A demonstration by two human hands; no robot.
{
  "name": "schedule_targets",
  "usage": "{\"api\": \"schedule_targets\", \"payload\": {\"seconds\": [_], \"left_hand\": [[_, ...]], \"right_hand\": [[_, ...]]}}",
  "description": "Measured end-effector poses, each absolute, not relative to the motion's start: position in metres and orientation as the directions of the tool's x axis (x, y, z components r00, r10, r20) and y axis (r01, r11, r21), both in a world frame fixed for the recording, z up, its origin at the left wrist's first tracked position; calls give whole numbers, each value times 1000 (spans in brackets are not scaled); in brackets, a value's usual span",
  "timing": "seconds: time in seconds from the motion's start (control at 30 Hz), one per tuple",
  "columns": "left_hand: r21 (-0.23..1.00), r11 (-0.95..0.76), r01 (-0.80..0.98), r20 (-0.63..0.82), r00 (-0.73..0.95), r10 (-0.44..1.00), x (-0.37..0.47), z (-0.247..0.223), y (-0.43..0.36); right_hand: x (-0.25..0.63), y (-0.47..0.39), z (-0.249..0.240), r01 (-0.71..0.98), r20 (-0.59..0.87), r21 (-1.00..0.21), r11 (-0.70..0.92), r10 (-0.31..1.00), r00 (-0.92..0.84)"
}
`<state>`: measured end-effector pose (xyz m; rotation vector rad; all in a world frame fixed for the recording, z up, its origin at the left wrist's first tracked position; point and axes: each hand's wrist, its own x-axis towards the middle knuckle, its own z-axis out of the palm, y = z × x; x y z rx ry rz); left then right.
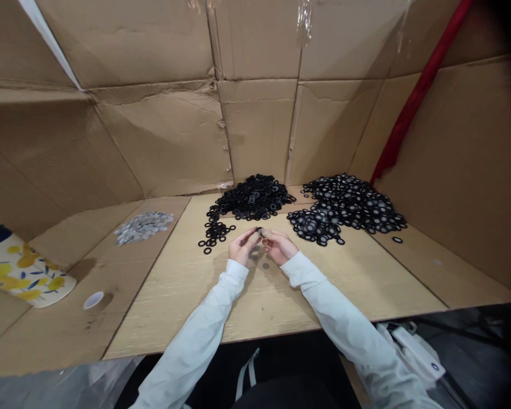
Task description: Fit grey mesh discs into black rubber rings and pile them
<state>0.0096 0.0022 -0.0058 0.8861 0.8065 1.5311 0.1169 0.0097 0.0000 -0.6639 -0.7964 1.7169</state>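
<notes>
My left hand (243, 245) and my right hand (277, 244) meet above the middle of the board, fingertips pinched round a small black ring (259, 230). Just below them a few grey discs (266, 266) lie on the wood. Behind my hands rises a heap of black rings (255, 197), with loose ones trailing to its left. To the right is a larger pile of black rings with pale centres (353, 204). A flat pile of pale grey discs (143, 227) lies at the left.
Cardboard walls (166, 136) enclose the back and sides of the wooden board (187, 301). A patterned cylindrical container (29, 272) and a small white round item (93, 300) are at the left. A red strip (417, 96) hangs at the right.
</notes>
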Motion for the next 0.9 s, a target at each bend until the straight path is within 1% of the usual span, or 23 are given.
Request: {"api": "schedule_targets", "payload": {"seconds": [0.13, 0.2, 0.27, 0.33, 0.4, 0.43, 0.5, 0.53, 0.6, 0.67, 0.7, 0.77, 0.83, 0.9], "left_hand": [[921, -202, -333, 170, -121, 978, 9, -3, 0], [938, -221, -266, 183, -159, 970, 8, -2, -2], [943, -222, -248, 180, -184, 966, 8, 0, -3], [938, -215, -271, 165, -197, 967, 7, 1, -3], [933, -213, -290, 158, -200, 967, 7, 2, -2], [933, -217, -288, 163, -200, 966, 7, 3, -2], [935, -240, -260, 191, -200, 961, 6, 2, -1], [938, -255, -234, 211, -199, 957, 6, 1, -1], [943, -288, -165, 256, -189, 948, 5, -2, 0], [945, -319, -72, 302, -179, 936, 4, -6, 1], [943, -331, -27, 322, -175, 930, 4, -7, 1], [937, -348, 19, 345, -174, 922, 4, -8, 0], [945, -326, -28, 317, -170, 933, 4, -7, 0], [956, -262, -135, 240, -158, 958, 6, -5, -1]], "right_hand": [[117, 11, -3, -602, -52, -765, -230, 953, -298], [117, 12, -5, -574, -37, -793, -206, 956, -292], [117, 13, -5, -491, -10, -861, -134, 969, -248], [117, 14, -5, -322, 64, -947, 6, 983, -170], [117, 13, -3, -88, 213, -975, 205, 973, -91], [118, 12, -2, 34, 302, -952, 304, 951, -67], [118, 9, 0, 246, 465, -852, 461, 884, -46], [118, 8, 1, 328, 528, -794, 511, 848, -44], [119, 5, 2, 436, 609, -699, 567, 791, -51], [120, 4, 2, 480, 638, -651, 588, 766, -74], [121, 5, 1, 484, 635, -646, 590, 768, -88], [122, 7, 0, 454, 606, -678, 578, 789, -99], [122, 10, -1, 373, 556, -756, 538, 828, -67], [122, 12, -1, 246, 483, -845, 475, 875, -29]]}}
